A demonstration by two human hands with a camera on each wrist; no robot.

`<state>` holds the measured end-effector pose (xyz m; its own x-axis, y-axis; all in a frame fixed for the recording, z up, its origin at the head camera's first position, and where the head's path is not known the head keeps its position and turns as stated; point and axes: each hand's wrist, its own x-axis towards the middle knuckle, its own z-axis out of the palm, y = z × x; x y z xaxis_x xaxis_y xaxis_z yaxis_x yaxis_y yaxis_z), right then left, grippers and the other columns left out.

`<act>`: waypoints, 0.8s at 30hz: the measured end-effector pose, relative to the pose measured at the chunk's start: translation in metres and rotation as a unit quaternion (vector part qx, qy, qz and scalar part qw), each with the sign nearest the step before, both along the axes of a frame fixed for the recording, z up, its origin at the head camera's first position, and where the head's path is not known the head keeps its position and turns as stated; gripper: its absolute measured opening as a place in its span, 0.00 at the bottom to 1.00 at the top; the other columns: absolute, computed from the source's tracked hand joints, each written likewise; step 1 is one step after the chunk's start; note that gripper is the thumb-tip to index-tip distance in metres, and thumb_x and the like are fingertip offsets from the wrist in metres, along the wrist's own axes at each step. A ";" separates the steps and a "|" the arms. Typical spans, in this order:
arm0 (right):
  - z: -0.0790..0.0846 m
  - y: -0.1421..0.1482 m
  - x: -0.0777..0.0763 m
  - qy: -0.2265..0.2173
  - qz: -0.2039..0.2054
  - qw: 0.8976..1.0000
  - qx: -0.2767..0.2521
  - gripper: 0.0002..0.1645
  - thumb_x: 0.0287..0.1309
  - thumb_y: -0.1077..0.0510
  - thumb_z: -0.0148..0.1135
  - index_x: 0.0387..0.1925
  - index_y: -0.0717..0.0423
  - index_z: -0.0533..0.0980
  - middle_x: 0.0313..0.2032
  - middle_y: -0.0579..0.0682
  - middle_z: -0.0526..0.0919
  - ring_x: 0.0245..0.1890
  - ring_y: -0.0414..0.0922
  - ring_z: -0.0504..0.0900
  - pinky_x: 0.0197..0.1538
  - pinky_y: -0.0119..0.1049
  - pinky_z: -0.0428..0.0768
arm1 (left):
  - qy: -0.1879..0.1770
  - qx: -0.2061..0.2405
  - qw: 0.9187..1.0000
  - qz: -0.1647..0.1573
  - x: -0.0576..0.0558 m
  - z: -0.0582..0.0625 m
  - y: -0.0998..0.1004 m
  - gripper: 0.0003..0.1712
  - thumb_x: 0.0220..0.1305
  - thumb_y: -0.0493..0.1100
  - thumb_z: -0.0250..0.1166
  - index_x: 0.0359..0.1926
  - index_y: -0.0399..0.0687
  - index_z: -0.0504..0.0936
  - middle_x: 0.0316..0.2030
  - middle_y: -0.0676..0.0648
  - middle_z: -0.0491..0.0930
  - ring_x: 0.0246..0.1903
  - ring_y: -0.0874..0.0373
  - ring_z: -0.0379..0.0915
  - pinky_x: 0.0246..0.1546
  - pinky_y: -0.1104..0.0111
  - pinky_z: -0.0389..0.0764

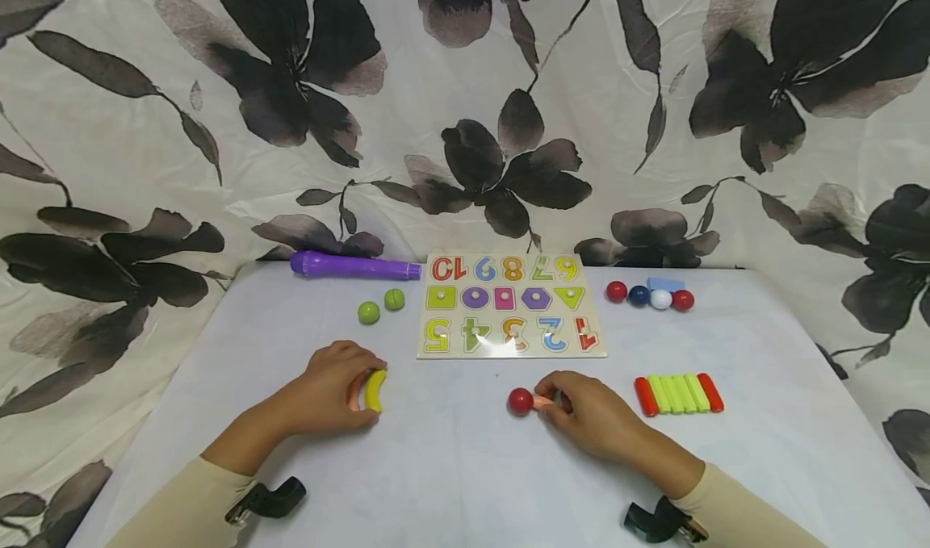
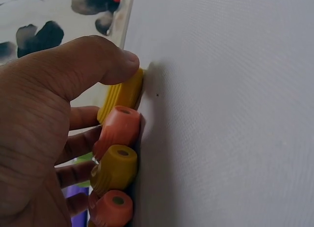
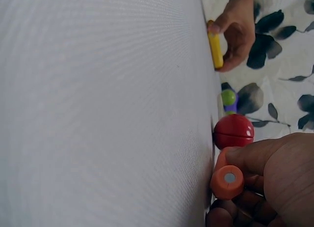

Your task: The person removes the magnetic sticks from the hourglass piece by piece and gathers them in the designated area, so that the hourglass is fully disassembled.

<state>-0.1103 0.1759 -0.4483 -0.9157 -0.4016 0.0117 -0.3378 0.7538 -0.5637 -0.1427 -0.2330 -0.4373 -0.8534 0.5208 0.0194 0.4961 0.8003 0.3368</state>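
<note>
My left hand (image 1: 336, 386) lies around a row of curved magnetic sticks, thumb and a finger gripping it at the two ends. The outermost is a yellow curved stick (image 1: 374, 391); behind it, partly hidden by the hand, an orange one (image 1: 355, 392) shows. In the left wrist view, orange (image 2: 121, 126) and yellow (image 2: 120, 163) stick ends with round magnets line up below the thumb. My right hand (image 1: 588, 415) pinches an orange magnetic stick (image 3: 226, 185) between thumb and fingers, its far end at a red ball (image 1: 520, 401) on the white table.
A number puzzle board (image 1: 512, 348) lies at the back centre. Two green balls (image 1: 369, 313) and a purple tapered tube (image 1: 352, 266) are left of it. To its right sit red, blue and white balls (image 1: 660, 299) by a light-blue stick (image 1: 666, 283). Red and lime sticks (image 1: 679, 393) lie right.
</note>
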 end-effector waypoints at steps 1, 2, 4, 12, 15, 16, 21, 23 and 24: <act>0.000 0.000 0.000 0.001 0.000 1.000 0.000 0.10 0.62 0.54 0.72 0.45 0.44 0.82 0.26 0.37 0.72 0.29 0.39 0.72 0.30 0.33 0.72 | -0.003 -0.001 1.000 0.003 0.000 0.001 -0.001 0.36 0.45 0.53 0.81 0.57 0.50 0.82 0.55 0.50 0.79 0.62 0.45 0.65 0.62 0.41 0.62; 0.000 0.000 0.000 0.001 0.001 1.000 0.000 0.10 0.62 0.54 0.72 0.45 0.44 0.82 0.26 0.37 0.72 0.29 0.39 0.72 0.30 0.32 0.72 | -0.006 -0.003 1.000 0.005 0.001 0.001 -0.002 0.36 0.45 0.53 0.82 0.57 0.50 0.82 0.55 0.50 0.79 0.63 0.45 0.65 0.62 0.41 0.61; 0.000 0.000 0.000 0.002 0.001 1.000 -0.001 0.10 0.63 0.54 0.72 0.45 0.44 0.82 0.26 0.36 0.72 0.29 0.39 0.72 0.30 0.32 0.72 | -0.012 -0.004 1.000 0.010 0.002 0.003 -0.003 0.36 0.45 0.53 0.82 0.57 0.51 0.82 0.56 0.50 0.79 0.63 0.44 0.65 0.62 0.40 0.61; 0.000 -0.001 0.000 0.002 0.003 1.000 0.002 0.10 0.63 0.53 0.72 0.45 0.44 0.82 0.26 0.36 0.72 0.29 0.38 0.72 0.31 0.32 0.72 | -0.023 -0.012 1.000 0.017 0.004 0.006 -0.005 0.38 0.44 0.53 0.82 0.58 0.51 0.81 0.58 0.49 0.78 0.64 0.43 0.63 0.63 0.39 0.60; 0.000 -0.001 0.000 0.001 0.004 1.000 0.001 0.10 0.63 0.53 0.72 0.45 0.44 0.82 0.27 0.36 0.72 0.29 0.38 0.72 0.31 0.32 0.72 | -0.024 -0.015 0.999 0.018 0.005 0.006 -0.004 0.40 0.44 0.54 0.81 0.61 0.50 0.80 0.60 0.47 0.77 0.66 0.43 0.62 0.63 0.38 0.58; 0.000 -0.001 0.000 0.000 0.003 1.000 0.001 0.10 0.63 0.53 0.72 0.45 0.44 0.82 0.27 0.36 0.72 0.29 0.38 0.72 0.31 0.32 0.72 | -0.023 -0.017 0.999 0.018 0.006 0.006 -0.002 0.42 0.45 0.54 0.81 0.62 0.50 0.80 0.61 0.47 0.76 0.66 0.43 0.61 0.64 0.39 0.58; 0.000 -0.001 0.000 -0.003 0.003 1.000 -0.002 0.10 0.63 0.53 0.72 0.45 0.45 0.82 0.28 0.36 0.73 0.30 0.38 0.72 0.31 0.32 0.73 | -0.014 -0.008 1.000 0.006 0.009 0.009 0.013 0.43 0.50 0.55 0.79 0.67 0.51 0.76 0.66 0.46 0.72 0.69 0.44 0.59 0.67 0.40 0.55; 0.000 -0.001 0.000 -0.006 0.005 1.000 -0.007 0.10 0.63 0.53 0.71 0.46 0.47 0.82 0.29 0.36 0.74 0.31 0.38 0.73 0.33 0.32 0.74 | -0.002 -0.001 1.000 -0.007 0.012 0.011 0.022 0.40 0.53 0.55 0.78 0.67 0.51 0.77 0.66 0.47 0.72 0.69 0.44 0.59 0.68 0.41 0.56; 0.000 0.000 0.000 -0.008 0.006 1.000 -0.010 0.11 0.63 0.54 0.71 0.46 0.48 0.82 0.30 0.36 0.74 0.31 0.39 0.73 0.34 0.32 0.75 | 0.004 0.002 1.000 -0.013 0.013 0.012 0.027 0.39 0.54 0.54 0.77 0.66 0.52 0.77 0.66 0.47 0.72 0.69 0.44 0.60 0.68 0.41 0.57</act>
